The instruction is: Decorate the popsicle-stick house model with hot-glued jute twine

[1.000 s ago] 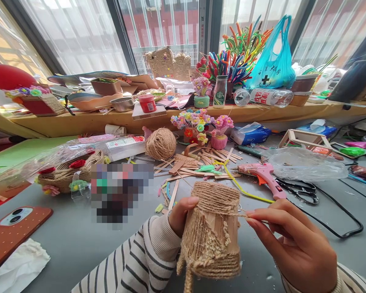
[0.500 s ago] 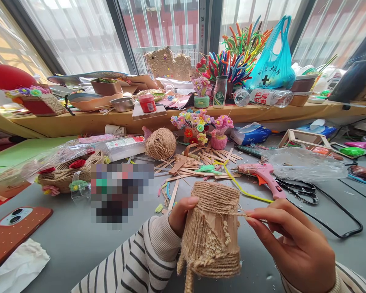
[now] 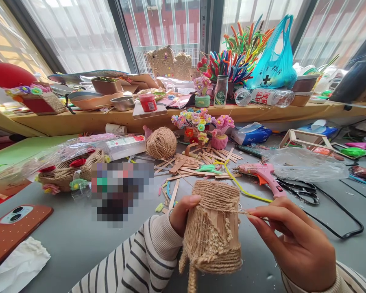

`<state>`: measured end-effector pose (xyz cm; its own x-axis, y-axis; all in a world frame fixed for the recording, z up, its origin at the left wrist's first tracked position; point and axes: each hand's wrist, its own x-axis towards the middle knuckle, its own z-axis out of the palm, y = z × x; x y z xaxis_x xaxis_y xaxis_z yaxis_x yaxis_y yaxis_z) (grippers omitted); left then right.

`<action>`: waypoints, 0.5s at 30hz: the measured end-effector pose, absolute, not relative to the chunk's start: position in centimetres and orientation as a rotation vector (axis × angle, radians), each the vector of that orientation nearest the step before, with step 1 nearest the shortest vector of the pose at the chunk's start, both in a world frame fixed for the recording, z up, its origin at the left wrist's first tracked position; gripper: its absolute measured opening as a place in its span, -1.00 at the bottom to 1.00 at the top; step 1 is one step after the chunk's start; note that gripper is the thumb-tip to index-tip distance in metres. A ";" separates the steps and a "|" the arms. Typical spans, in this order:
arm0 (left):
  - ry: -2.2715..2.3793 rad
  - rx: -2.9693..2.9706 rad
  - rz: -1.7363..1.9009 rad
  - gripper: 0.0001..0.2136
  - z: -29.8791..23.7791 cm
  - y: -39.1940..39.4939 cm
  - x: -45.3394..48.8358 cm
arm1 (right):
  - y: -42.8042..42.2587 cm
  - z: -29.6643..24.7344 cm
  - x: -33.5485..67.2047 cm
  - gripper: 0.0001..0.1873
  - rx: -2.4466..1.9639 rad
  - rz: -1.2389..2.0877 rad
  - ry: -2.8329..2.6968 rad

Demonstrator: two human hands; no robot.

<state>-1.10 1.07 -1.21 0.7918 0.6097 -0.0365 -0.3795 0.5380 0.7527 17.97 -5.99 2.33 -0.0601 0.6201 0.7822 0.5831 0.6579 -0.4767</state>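
My left hand (image 3: 181, 213) grips a small holder (image 3: 213, 228) built of wooden sticks and partly wound with jute twine. It is held upright just above the grey table (image 3: 67, 240), with my thumb at its upper rim. My right hand (image 3: 295, 244) pinches the loose twine strand (image 3: 243, 212), which runs taut from the holder's upper windings. A frayed twine tail hangs below the holder. A ball of jute twine (image 3: 161, 143) lies further back among loose wooden sticks (image 3: 198, 165).
A pink glue gun (image 3: 264, 176), black scissors (image 3: 305, 190) and a black cable (image 3: 344, 221) lie to the right. A phone (image 3: 16, 224) and tissue (image 3: 16, 260) are at the left. Craft flowers (image 3: 201, 126), a twine basket (image 3: 68, 171) and a cluttered sill stand behind.
Almost nothing differs. The holder and both hands have shifted very slightly; the twine strand stays taut between them.
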 end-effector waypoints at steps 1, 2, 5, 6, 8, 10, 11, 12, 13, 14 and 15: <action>0.332 0.806 0.605 -0.67 -1.2 1.0 -1.1 | -5.9 2.3 18.1 -0.85 -0.979 0.041 -1.727; 0.346 0.798 0.611 -0.67 -1.1 1.0 -1.1 | -5.9 2.2 18.2 -0.85 -0.978 0.049 -1.730; 0.335 0.749 0.640 -0.64 -1.0 0.8 -0.9 | -5.9 1.9 18.4 -0.83 -1.000 0.093 -1.732; 0.331 0.733 0.641 -0.63 -1.0 0.7 -0.8 | -6.0 1.7 18.4 -0.82 -1.012 0.110 -1.726; 0.327 0.715 0.630 -0.61 -1.0 0.6 -0.6 | -6.1 1.4 18.2 -0.84 -1.059 0.149 -1.671; 0.335 0.710 0.624 -0.57 -0.9 0.6 -0.5 | -6.3 1.2 18.0 -0.84 -1.096 0.200 -1.607; 0.341 0.713 0.629 -0.55 -0.9 0.5 -0.5 | -6.3 1.1 17.9 -0.83 -1.105 0.226 -1.588; 0.353 0.716 0.645 -0.53 -0.9 0.5 -0.4 | -6.3 1.2 17.8 -0.81 -1.104 0.237 -1.586; 0.366 0.720 0.664 -0.52 -0.8 0.4 -0.3 | -6.2 1.3 17.8 -0.79 -1.090 0.235 -1.612; 0.379 0.723 0.681 -0.51 -0.7 0.4 -0.3 | -6.1 1.4 17.9 -0.78 -1.069 0.218 -1.656; 0.388 0.727 0.697 -0.51 -0.6 0.3 -0.2 | -5.9 1.6 18.0 -0.79 -1.045 0.186 -1.705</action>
